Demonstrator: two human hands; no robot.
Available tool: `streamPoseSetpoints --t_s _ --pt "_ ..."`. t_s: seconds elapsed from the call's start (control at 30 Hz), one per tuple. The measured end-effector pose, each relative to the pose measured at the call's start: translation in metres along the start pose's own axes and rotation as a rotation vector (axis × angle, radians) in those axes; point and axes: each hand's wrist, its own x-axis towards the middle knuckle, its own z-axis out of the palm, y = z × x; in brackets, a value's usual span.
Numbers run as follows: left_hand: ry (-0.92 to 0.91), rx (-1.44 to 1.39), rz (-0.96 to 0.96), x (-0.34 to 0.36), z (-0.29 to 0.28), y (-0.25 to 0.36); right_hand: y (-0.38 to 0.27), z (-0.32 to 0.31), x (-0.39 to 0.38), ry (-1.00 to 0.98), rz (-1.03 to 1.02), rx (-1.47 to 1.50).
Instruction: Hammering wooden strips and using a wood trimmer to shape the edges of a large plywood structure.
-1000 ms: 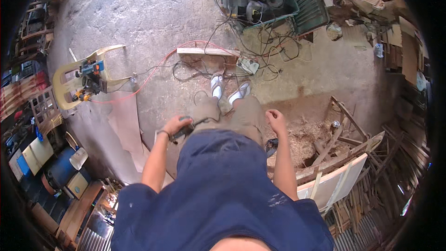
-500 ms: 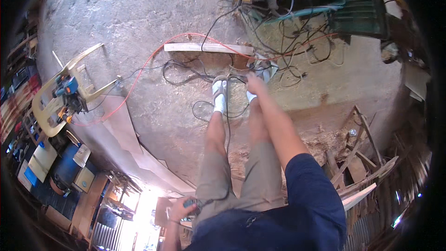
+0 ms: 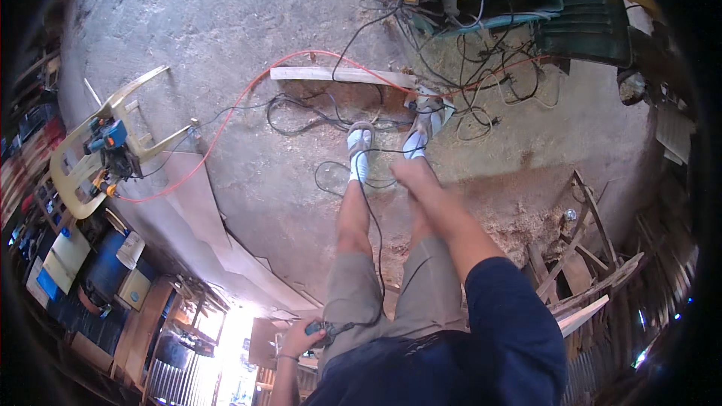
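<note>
My left hand (image 3: 301,337) is closed round a small dark teal corded power tool (image 3: 322,329) beside my left hip; its exact kind does not show. From the tool a black cord (image 3: 380,256) runs up over my shorts and past my left shin to the floor by my feet. My right hand (image 3: 412,176) hangs in front of my right shin, just short of the foot. Its fingers are smeared and turned away, so their grip does not show. Dark cord loops (image 3: 301,129) lie around my sandalled feet.
A long pale wooden strip (image 3: 338,74) lies past my feet, with an orange cord (image 3: 226,124) across it. An overturned cream plastic chair (image 3: 68,188) holds a blue power tool (image 3: 113,135). Tangled cables and a green crate (image 3: 587,26) stand far right; scrap wood (image 3: 594,256) lies at right.
My right hand has drawn back from beside my right foot toward my shin. The black cord now bends in a wider curve beside my left leg. My left hand still holds the tool.
</note>
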Motion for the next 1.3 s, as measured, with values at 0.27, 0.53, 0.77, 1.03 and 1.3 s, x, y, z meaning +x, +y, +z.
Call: streamPoseSetpoints --t_s 0.27,0.53,0.77,1.03,1.3 --pt "-0.001 0.041 0.172 0.007 -0.048 0.032 -0.075 -0.023 -0.140 0.168 -0.067 0.289" --pt "-0.019 0.302 0.309 0.035 -0.097 0.045 -0.083 -0.006 -0.268 0.718 0.179 0.693" --pt "-0.068 0.631 0.357 0.049 -0.106 0.142 -0.035 0.129 -0.298 1.128 0.461 1.159" --pt "-0.098 0.747 0.494 0.047 -0.098 0.175 -0.095 0.263 -0.338 0.996 0.674 1.502" --pt "-0.204 1.077 0.585 0.079 -0.103 0.172 -0.186 0.336 -0.375 0.789 0.743 1.909"
